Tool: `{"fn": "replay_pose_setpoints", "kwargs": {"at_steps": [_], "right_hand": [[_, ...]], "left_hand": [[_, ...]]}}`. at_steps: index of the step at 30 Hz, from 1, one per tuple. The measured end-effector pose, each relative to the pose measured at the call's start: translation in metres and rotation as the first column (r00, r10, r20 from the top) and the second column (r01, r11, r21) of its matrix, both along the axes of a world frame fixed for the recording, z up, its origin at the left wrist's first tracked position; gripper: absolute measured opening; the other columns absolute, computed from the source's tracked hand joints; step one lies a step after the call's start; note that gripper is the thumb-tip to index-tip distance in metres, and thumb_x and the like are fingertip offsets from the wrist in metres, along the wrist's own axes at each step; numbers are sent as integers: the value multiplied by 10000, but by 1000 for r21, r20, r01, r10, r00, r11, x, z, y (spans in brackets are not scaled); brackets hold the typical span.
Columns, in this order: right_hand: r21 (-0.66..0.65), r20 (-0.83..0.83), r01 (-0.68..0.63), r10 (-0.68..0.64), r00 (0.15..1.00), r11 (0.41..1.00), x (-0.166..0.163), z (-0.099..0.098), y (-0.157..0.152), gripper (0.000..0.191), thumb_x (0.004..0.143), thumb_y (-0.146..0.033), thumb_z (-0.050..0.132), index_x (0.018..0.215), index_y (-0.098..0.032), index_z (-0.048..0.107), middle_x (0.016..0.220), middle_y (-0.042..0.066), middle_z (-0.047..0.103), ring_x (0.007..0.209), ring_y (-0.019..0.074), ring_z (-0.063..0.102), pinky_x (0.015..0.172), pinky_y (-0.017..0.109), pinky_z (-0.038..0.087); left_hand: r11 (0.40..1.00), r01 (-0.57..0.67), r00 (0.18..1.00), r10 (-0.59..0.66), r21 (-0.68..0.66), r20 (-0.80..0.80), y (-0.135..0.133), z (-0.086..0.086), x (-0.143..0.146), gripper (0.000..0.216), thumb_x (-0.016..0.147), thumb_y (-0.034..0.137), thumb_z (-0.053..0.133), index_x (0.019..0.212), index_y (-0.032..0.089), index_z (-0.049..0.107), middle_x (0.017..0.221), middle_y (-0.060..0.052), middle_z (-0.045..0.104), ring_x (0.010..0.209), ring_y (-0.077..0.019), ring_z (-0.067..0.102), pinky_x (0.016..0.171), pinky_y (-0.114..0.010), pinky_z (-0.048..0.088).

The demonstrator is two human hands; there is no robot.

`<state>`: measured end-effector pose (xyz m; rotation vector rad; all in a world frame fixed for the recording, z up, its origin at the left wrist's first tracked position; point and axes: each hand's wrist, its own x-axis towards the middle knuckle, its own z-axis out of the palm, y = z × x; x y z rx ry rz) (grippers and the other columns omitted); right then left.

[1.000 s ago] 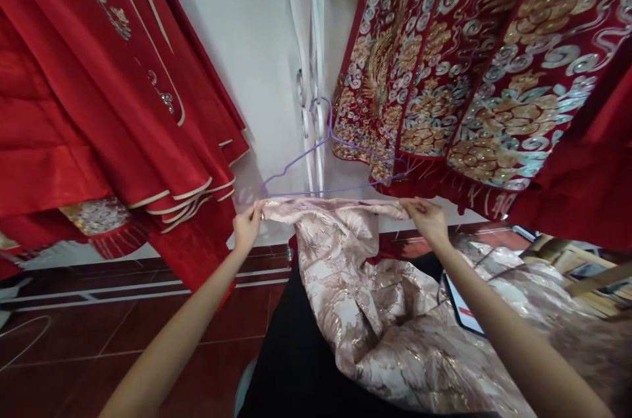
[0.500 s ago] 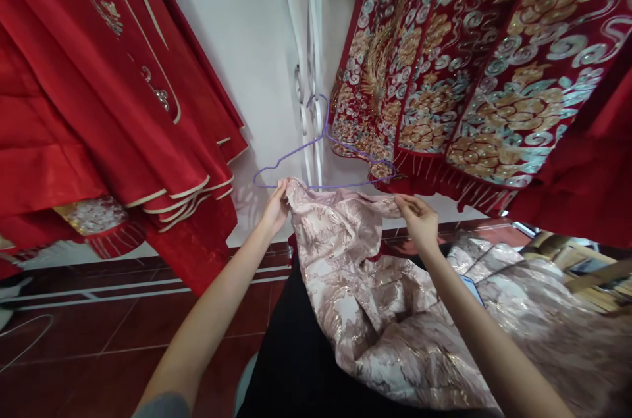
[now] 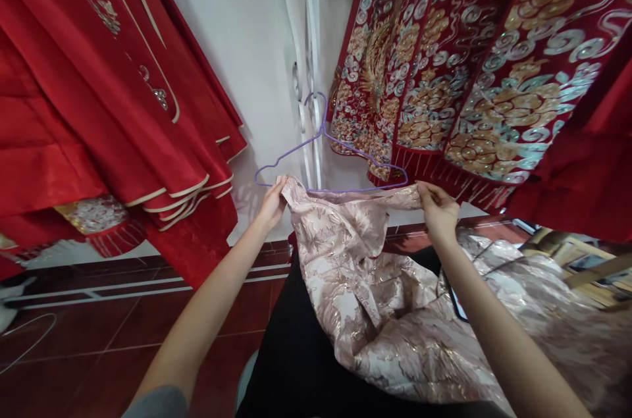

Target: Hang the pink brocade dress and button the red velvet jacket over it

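The left hand [image 3: 272, 204] and right hand [image 3: 441, 212] before me have fingers clamped on a pale-pink metallic brocade garment [image 3: 340, 253], its edge stretched near a thin purple hanger [image 3: 322, 131].

Dusty pink with gold florals on the brocade garment [image 3: 330, 253]; purple on the hanger [image 3: 322, 129]; crimson with gold blossoms, silvery swirls on the embroidered panels [image 3: 429, 102]; red, cream-edged, on the layered garment [image 3: 162, 155]

Pink brocade cloth [image 3: 395, 339] lies across a black-clad lap [image 3: 289, 352].
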<state>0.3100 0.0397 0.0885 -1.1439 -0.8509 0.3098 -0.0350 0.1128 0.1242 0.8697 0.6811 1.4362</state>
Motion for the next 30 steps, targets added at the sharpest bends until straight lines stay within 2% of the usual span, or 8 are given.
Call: {"fn": "replay_pose_setpoints", "kwargs": {"at_steps": [5,9,12,16,20,22,26,30], "right_hand": [[9,39,-26,26,999,1000,4,8,12,401,730,-464,623,984,-157,670,977,115,697,866,221,649,823,384,497],[3,198,6,-7,980,1000,-6,34,21,371,763,-454,585,972,-160,675,1007,107,696,929,229,638,843,370,480],[-15,428,-6,12,904,1000,-26,64,26,349,800,-440,551,958,-162,692,971,92,705,919,225,638,847,340,464],[-81,651,-99,128,748,992,-50,91,40,306,845,-403,507,961,-181,683,987,71,700,910,205,628,830,295,438],[-314,736,-84,299,607,946,-49,95,58,348,904,-443,387,900,-192,627,928,73,681,822,209,600,755,295,420],[-402,735,-63,364,572,913,-44,92,62,400,920,-487,320,874,-202,597,889,69,665,782,212,581,722,295,409],[-347,725,-120,347,595,930,-35,90,62,387,907,-523,345,925,-210,572,861,35,647,779,190,565,736,276,393],[-297,731,-125,309,609,947,-31,92,61,380,899,-519,374,903,-201,582,773,9,630,701,162,544,719,262,376]], "left_hand": [[1000,15,1000,-15,5,11,1,-2,-1,240,682,285,755,851,157,642,824,1,641,754,-106,580,766,-228,432],[1000,19,1000,-19,-14,9,0,-4,1,220,695,273,746,855,157,650,830,-4,649,759,-110,584,764,-228,431],[1000,29,1000,-28,-6,9,-1,-7,5,223,687,282,754,835,153,647,813,-2,645,753,-108,586,774,-228,430],[1000,22,1000,-22,-7,10,-3,-9,7,235,678,304,760,824,156,651,794,-4,644,752,-114,590,768,-234,442],[998,47,991,-42,33,-130,-7,-4,-13,281,679,338,754,883,161,679,878,-35,668,799,-127,603,771,-239,455],[996,-23,962,45,86,-270,-8,-2,-31,311,662,367,757,876,151,691,881,-44,672,777,-126,601,737,-237,460],[960,-232,867,278,159,-413,-6,-5,-71,399,561,344,814,879,133,700,822,-48,684,693,-120,597,662,-235,466],[942,-323,855,331,89,-400,-1,-12,-94,465,485,278,848,889,113,689,795,-70,702,674,-138,626,673,-265,496]]}}
